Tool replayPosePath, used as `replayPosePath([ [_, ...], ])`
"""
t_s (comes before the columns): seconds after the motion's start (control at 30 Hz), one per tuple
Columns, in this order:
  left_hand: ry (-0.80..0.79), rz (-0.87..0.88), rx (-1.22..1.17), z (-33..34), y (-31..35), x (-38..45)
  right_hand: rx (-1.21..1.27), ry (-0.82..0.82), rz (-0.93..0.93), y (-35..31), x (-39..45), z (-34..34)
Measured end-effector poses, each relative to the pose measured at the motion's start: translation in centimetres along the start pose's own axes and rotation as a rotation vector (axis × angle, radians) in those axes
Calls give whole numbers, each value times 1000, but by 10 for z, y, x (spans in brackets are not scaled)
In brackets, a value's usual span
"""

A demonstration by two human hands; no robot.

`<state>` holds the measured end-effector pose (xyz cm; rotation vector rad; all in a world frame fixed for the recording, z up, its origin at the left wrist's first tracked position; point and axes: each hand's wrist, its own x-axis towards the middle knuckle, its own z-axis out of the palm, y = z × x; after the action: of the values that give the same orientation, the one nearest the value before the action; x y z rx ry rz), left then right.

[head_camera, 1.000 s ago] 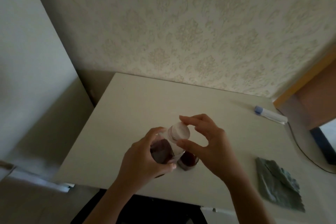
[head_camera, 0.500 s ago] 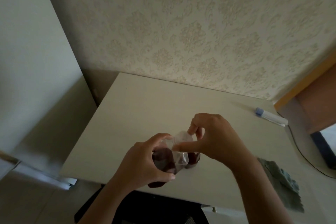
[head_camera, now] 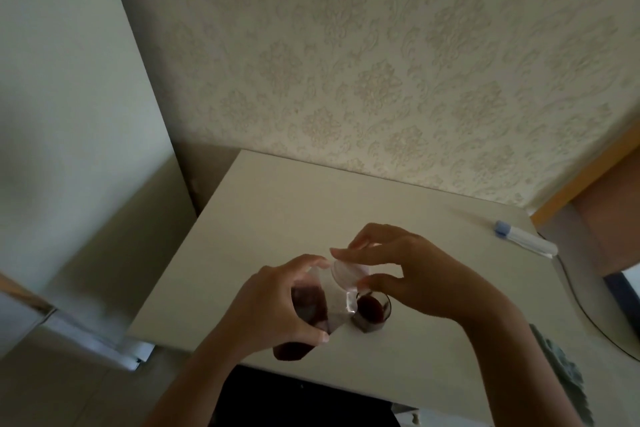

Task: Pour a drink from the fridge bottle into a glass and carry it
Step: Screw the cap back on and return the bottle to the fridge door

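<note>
While your left hand (head_camera: 273, 308) grips the tilted bottle (head_camera: 311, 305) of dark drink, your right hand (head_camera: 408, 274) pinches its cap (head_camera: 346, 270) above the filled glass (head_camera: 372, 312).

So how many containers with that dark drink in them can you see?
2. The bottle is held in the left hand at the table's front edge; the glass stands just right of it, below the right hand.

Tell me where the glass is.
The glass stands on the table near its front edge, just right of the bottle, under the right hand.
</note>
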<state>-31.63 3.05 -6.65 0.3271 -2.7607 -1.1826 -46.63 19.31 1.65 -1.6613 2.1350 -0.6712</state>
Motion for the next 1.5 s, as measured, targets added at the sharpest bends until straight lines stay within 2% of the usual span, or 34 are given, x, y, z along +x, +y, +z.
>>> replayPosePath([
  [0.07, 14, -3, -4, -2, 0, 1, -13, 15, 46, -5, 4, 0],
  [0.2, -14, -7, 32, -4, 1, 5, -173, 297, 205, -11, 13, 17],
  [0.27, -8, -13, 76, -3, 0, 6, -239, 346, 244, -8, 17, 27],
  [0.33, 11, -23, 98, -4, -2, 6, -241, 332, 235, -3, 17, 32],
  [0.53, -38, -62, -35, -5, -12, 6, 142, 94, -46, 3, 15, 20],
  [0.63, -50, -67, -31, -5, -14, 5, 192, 48, -54, 8, 16, 17],
  [0.7, -43, -69, 10, -8, -14, 6, 141, 83, 9, 9, 19, 21],
  [0.8, -27, -64, 101, -10, -11, 10, -49, 272, 226, 7, 28, 31],
  [0.87, -7, -86, 130, -8, -8, 12, -137, 301, 295, 8, 35, 36],
  [0.93, 64, -115, 176, -5, -7, 12, -158, 312, 349, 10, 43, 42],
  [1.07, 164, -128, 312, 4, -5, 11, -91, 348, 601, 14, 56, 57],
  [1.13, 146, -113, 275, 2, -7, 11, -58, 353, 534, 13, 56, 58],
  [1.23, -11, -107, 89, -10, -14, 15, -67, 252, 211, 9, 47, 46],
  [1.3, -77, -121, 13, -16, -15, 17, -140, 216, 94, 6, 44, 40],
  [1.4, 18, -113, 91, -10, -9, 17, -264, 254, 134, 6, 54, 41],
  [1.47, 160, -99, 276, -4, -1, 17, -438, 176, 258, 3, 63, 47],
  [1.5, 212, -92, 334, -1, 1, 16, -447, 167, 349, 0, 65, 48],
])
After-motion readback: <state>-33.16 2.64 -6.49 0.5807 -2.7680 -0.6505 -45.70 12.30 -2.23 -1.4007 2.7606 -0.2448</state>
